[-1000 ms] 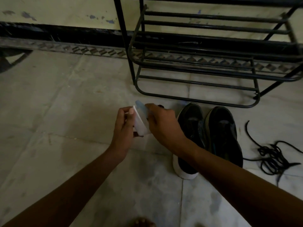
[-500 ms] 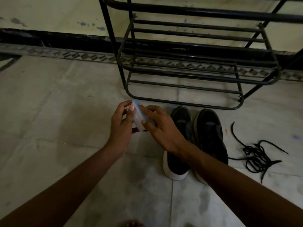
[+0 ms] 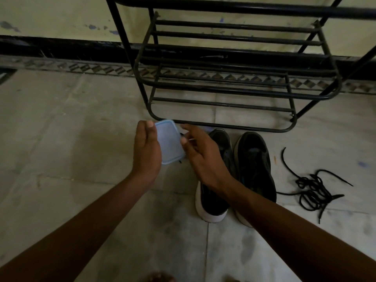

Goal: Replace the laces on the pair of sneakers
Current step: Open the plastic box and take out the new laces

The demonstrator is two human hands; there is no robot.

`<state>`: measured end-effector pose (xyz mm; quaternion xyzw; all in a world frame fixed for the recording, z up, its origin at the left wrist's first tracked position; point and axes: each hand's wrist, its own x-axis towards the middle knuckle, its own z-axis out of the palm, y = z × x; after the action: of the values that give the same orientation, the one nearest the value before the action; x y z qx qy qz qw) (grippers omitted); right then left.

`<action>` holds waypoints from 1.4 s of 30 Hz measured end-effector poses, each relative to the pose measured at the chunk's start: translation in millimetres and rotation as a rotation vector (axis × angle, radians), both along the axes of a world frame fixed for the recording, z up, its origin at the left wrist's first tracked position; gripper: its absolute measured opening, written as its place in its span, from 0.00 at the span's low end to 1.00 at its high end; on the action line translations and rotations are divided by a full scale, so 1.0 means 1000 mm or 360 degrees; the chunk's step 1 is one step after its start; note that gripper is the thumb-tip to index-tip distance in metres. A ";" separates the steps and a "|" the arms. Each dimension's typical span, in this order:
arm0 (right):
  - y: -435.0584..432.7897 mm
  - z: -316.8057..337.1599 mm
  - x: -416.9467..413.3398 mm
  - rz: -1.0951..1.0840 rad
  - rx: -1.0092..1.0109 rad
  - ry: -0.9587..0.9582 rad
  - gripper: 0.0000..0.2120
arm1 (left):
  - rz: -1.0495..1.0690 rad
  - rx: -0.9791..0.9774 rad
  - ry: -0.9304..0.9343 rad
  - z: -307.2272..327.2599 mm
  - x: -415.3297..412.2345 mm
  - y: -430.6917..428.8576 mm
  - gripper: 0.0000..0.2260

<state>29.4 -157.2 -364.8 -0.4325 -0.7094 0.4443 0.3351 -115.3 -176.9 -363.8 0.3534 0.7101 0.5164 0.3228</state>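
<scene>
A small box with a pale blue lid [image 3: 169, 141] is held above the floor between both hands. My left hand [image 3: 146, 151] grips its left side with the thumb on the lid's edge. My right hand [image 3: 203, 157] has its thumb and curled fingertips on the box's right edge. A bit of something black shows at the box's lower corner. Two black sneakers with white soles stand side by side, toes away from me: the left sneaker [image 3: 213, 202] partly under my right wrist, the right sneaker [image 3: 254, 159] beside it. A loose tangle of black laces [image 3: 311, 190] lies to the right.
A black metal shoe rack [image 3: 234, 88] with bare shelves stands right behind the sneakers against the wall. Pale floor tiles [image 3: 71, 129] stretch to the left. Toes show at the bottom edge of the view.
The box has turned so its blue lid faces up. My right hand has slid off the lid to its right edge. The view has shifted a little.
</scene>
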 end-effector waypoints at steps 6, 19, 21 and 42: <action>0.005 0.017 0.005 -0.0182 -0.0106 0.0129 0.20 | -0.0088 0.0190 0.0321 0.010 0.029 0.003 0.14; 0.015 0.019 0.055 -0.0557 -0.0107 0.0185 0.18 | -0.0346 0.0181 0.0416 0.026 0.077 0.035 0.15; 0.019 0.024 0.069 -0.0617 -0.0044 0.0184 0.13 | -0.0443 0.0158 0.0385 0.036 0.084 0.045 0.13; 0.185 0.077 0.203 -0.1190 0.0409 -0.0308 0.17 | -0.1261 0.0638 0.0860 0.064 0.207 0.230 0.30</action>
<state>232.3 28.1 -287.3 -0.6550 -0.5813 0.1570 0.4565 91.2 53.3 -299.5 0.7708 0.4669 0.3707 0.2245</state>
